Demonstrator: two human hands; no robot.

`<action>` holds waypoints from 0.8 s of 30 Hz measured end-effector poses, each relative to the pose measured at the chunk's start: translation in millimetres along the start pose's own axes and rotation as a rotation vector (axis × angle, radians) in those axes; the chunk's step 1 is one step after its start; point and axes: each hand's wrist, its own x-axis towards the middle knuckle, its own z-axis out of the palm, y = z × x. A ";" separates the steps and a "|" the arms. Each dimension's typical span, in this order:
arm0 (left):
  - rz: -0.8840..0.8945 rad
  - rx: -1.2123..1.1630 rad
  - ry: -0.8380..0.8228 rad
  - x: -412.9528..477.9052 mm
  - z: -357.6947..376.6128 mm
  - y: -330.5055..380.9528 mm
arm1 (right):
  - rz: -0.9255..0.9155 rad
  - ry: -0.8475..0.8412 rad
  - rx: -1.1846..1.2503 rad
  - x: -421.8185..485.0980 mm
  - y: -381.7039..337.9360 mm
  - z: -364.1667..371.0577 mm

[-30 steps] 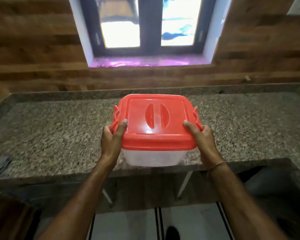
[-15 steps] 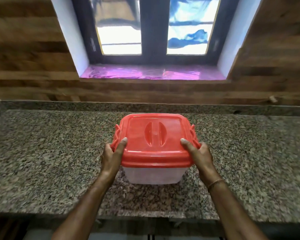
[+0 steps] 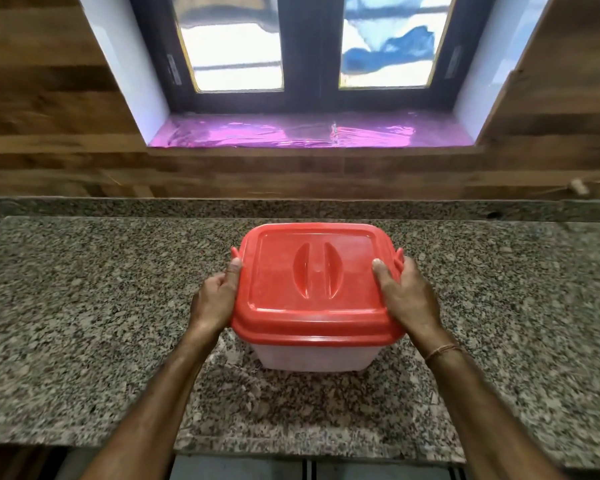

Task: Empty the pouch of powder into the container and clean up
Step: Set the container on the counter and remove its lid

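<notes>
In the head view, the container (image 3: 312, 356), a clear square tub, was over the middle of the granite worktop (image 3: 84, 306), nearer its front edge than its back edge. Its red lid (image 3: 316, 282) was on. Whether its base touched the stone or hung just above it could not be told.

The left hand (image 3: 215, 299) gripped the lid's left side, with the thumb lying along the rim and the fingers hidden round the far side. The right hand (image 3: 407, 299) gripped the right side, its thumb laid on top of the lid near the right edge. Both hands were clamped on the container. A thread band (image 3: 442, 350) circled the right wrist.

Behind the worktop's back edge rose a wood-patterned wall (image 3: 49, 98). In it was a dark-framed window (image 3: 309, 46) above a shiny pink sill (image 3: 291, 131).
</notes>
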 end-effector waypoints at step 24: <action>0.053 -0.346 -0.133 0.6 13.9 19.8 | 0.266 0.015 0.420 5.4 4.1 -1.1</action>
